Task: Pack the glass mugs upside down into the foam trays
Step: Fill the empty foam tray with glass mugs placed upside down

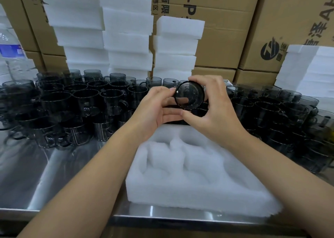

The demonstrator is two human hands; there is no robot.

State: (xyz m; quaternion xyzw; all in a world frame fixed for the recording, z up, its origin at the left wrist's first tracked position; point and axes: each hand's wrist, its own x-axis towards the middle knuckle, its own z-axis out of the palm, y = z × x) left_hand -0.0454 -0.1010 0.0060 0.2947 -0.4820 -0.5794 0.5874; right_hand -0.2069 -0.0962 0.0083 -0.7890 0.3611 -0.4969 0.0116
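Clasps a smoky glass mug sideways near the foam tray, right grip. Pinches perhaps its handle, left grip.

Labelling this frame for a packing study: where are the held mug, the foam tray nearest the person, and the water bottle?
held mug (189, 95), head view, round end facing the camera.
foam tray (189, 196), head view, its front wall.
water bottle (10, 50), head view, its blue label.
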